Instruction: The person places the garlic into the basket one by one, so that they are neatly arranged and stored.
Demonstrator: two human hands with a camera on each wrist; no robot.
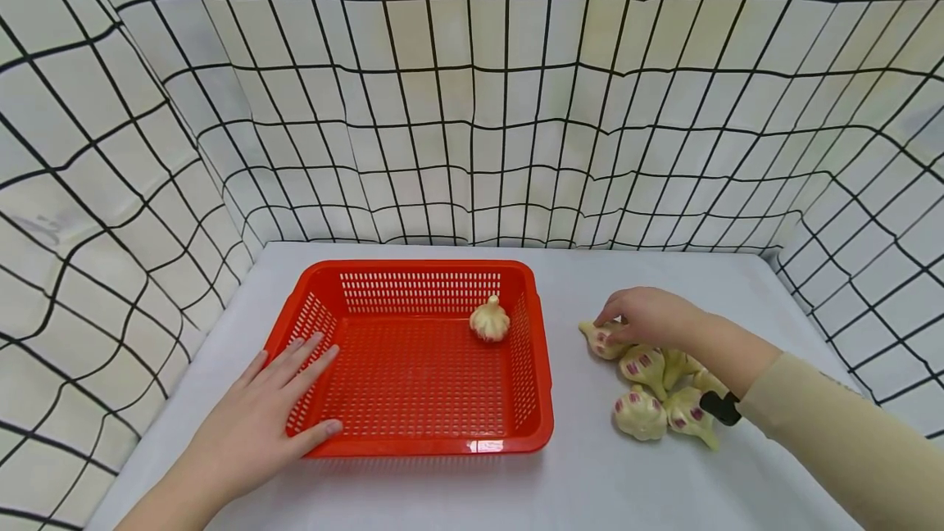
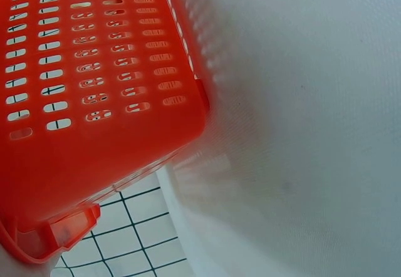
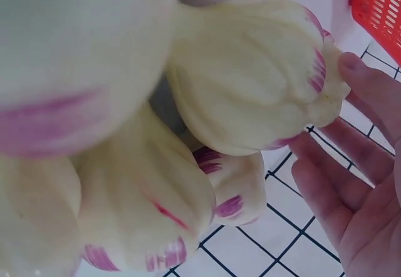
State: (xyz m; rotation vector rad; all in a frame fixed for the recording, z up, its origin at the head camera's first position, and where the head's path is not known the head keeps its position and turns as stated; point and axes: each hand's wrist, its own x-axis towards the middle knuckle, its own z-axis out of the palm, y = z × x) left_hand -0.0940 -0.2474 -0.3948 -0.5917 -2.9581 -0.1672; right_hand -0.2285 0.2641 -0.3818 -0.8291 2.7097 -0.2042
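Observation:
A red plastic basket [image 1: 413, 442] stands on the white table, and one garlic bulb [image 1: 490, 319] sits inside it near the back right corner. My left hand [image 1: 254, 424] lies over the basket's left rim with its fingers spread. In the left wrist view, the slotted basket wall [image 2: 94, 145] fills the upper left. To the right, my right hand [image 1: 652, 316] has its thumb and fingers around a garlic bulb [image 1: 601, 342], the farthest left of a small pile. Thumb [image 3: 369, 79] and fingers show beyond the nearer bulbs in the right wrist view.
Several more garlic bulbs with purple streaks [image 1: 640, 414] lie close together below the right hand, partly under the forearm. Black netting [image 1: 501, 105] over white cloth walls in the table's back and sides. White tabletop [image 1: 575, 285] separates basket and pile.

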